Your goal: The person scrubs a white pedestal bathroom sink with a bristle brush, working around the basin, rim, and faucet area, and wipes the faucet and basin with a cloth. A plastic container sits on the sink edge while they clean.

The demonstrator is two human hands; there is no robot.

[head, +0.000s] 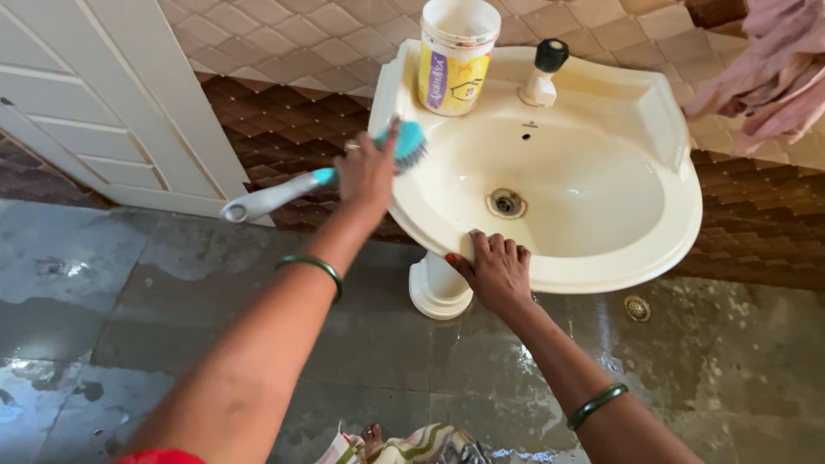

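Left hand (365, 172) fingers wrapped tight around brush (344, 172) — bristles on sink (601, 266) rim.

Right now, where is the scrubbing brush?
In the head view, the brush is in the left hand, its teal bristles against the left rim of the cream sink, just below the plastic tub.

Left hand (368, 172): gripping a scrub brush (320, 179), its teal bristle head at the left rim of the cream washbasin (601, 266).
Right hand (497, 273): fingers (498, 247) resting over the front rim.
Plastic tub (454, 56): upright on the back-left corner.
Tap (543, 70): black-topped, back edge.
Floor (129, 301): wet grey tiles.
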